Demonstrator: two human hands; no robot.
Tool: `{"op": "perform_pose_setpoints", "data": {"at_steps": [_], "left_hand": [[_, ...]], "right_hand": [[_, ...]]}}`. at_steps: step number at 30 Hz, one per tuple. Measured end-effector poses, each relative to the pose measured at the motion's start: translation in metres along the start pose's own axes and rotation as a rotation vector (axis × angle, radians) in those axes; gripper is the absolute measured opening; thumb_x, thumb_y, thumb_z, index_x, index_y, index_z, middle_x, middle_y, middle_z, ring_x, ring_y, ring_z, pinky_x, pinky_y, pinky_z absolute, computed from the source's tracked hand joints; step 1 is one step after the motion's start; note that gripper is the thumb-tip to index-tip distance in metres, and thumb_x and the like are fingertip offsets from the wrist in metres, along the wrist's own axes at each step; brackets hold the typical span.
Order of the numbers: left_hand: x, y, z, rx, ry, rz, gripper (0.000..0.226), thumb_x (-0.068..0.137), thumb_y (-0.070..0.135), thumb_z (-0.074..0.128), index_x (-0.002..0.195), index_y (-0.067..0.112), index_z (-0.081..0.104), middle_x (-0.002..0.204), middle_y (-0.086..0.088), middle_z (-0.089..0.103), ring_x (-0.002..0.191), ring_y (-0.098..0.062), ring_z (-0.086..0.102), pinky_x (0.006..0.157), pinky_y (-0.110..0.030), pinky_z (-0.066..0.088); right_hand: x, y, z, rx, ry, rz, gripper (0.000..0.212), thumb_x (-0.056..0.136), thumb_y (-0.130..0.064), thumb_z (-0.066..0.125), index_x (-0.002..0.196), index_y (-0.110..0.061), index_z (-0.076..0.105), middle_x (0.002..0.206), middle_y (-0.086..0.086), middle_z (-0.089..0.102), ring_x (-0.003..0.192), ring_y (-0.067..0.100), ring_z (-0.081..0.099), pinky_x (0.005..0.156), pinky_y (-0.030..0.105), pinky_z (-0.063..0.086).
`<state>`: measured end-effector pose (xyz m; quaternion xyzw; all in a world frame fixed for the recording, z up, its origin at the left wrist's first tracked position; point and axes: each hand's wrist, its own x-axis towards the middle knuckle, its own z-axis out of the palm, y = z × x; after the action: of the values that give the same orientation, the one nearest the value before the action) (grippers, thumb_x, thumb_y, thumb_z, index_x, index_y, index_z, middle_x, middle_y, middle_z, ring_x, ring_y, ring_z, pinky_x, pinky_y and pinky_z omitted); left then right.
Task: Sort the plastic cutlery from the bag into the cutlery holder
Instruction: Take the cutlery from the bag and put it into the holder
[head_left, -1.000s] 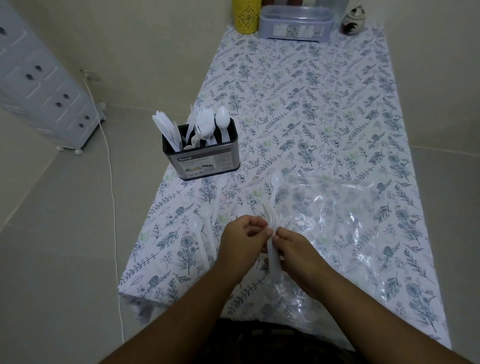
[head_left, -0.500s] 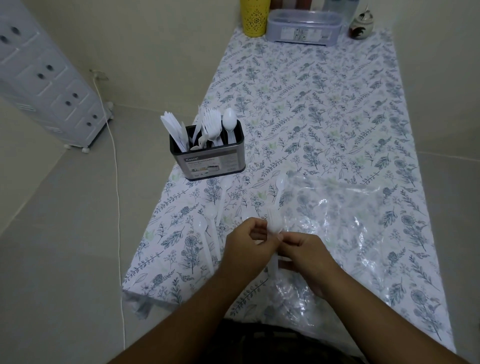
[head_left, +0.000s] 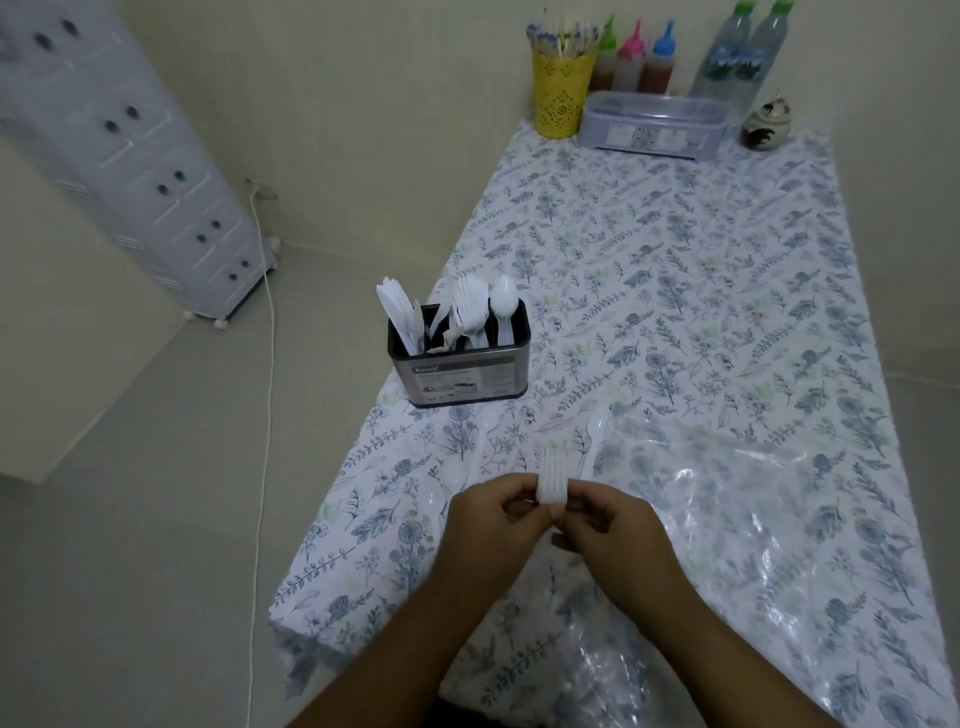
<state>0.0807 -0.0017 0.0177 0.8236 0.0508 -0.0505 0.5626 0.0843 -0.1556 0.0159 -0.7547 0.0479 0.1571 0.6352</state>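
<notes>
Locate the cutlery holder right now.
Head view, left of centre: cutlery holder stands near the table's left edge, beyond both hands.

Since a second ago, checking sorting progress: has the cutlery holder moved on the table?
No. The cutlery holder stands on the same flower prints near the tablecloth's left edge; only the camera tilted.

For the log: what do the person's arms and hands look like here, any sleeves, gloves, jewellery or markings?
Both forearms are bare as far up as the frame shows; no sleeve edge is in view. The left hand and the right hand wear no gloves. No ring, watch, bracelet or marking shows on either wrist or on the visible fingers.
</notes>
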Motion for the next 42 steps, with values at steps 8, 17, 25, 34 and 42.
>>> {"op": "perform_pose_setpoints", "data": {"at_steps": [8, 17, 25, 34, 42], "left_hand": [[0.08, 0.069, -0.065, 0.269, 0.19, 0.439, 0.02, 0.093, 0.011, 0.065, 0.112, 0.012, 0.071, 0.107, 0.0, 0.064, 0.096, 0.0, 0.057, 0.083, -0.008, 0.042], [0.142, 0.072, -0.101, 0.253, 0.358, 0.425, 0.021, 0.094, 0.015, 0.066, 0.114, 0.018, 0.07, 0.104, 0.006, 0.069, 0.092, -0.004, 0.066, 0.079, -0.019, 0.054], [0.152, 0.057, -0.096, 0.34, 0.258, 0.311, 0.015, 0.091, 0.011, 0.062, 0.103, 0.013, 0.071, 0.092, 0.0, 0.07, 0.083, -0.012, 0.065, 0.074, -0.028, 0.053], [0.146, 0.074, -0.089, 0.62, 0.252, 0.172, 0.017, 0.09, 0.005, 0.058, 0.102, 0.001, 0.07, 0.102, -0.013, 0.069, 0.096, -0.026, 0.063, 0.085, -0.035, 0.048], [0.06, 0.017, -0.089, 0.404, 0.326, 0.051, 0.004, 0.088, 0.014, 0.068, 0.089, 0.018, 0.07, 0.079, 0.007, 0.066, 0.069, -0.003, 0.06, 0.065, -0.014, 0.049]], "right_hand": [[0.089, -0.106, 0.005, -0.246, 0.084, -0.373, 0.026, 0.093, -0.012, 0.07, 0.114, -0.025, 0.076, 0.097, -0.013, 0.077, 0.09, 0.001, 0.072, 0.084, 0.027, 0.06], [0.151, -0.142, 0.033, -0.281, 0.111, -0.488, 0.027, 0.094, -0.01, 0.067, 0.117, -0.022, 0.075, 0.094, -0.016, 0.074, 0.089, -0.01, 0.067, 0.074, 0.005, 0.048], [0.162, -0.128, 0.037, -0.432, 0.099, -0.411, 0.019, 0.094, -0.01, 0.065, 0.106, -0.018, 0.078, 0.083, -0.011, 0.073, 0.08, -0.004, 0.067, 0.068, 0.014, 0.053], [0.151, -0.123, 0.032, -0.594, 0.144, -0.285, 0.02, 0.093, -0.015, 0.069, 0.107, -0.002, 0.074, 0.096, 0.012, 0.076, 0.093, 0.026, 0.07, 0.09, 0.045, 0.055], [0.103, -0.082, 0.019, -0.542, 0.089, -0.184, 0.027, 0.096, -0.023, 0.066, 0.122, -0.018, 0.073, 0.103, -0.003, 0.077, 0.085, 0.002, 0.066, 0.077, 0.01, 0.048]]}}
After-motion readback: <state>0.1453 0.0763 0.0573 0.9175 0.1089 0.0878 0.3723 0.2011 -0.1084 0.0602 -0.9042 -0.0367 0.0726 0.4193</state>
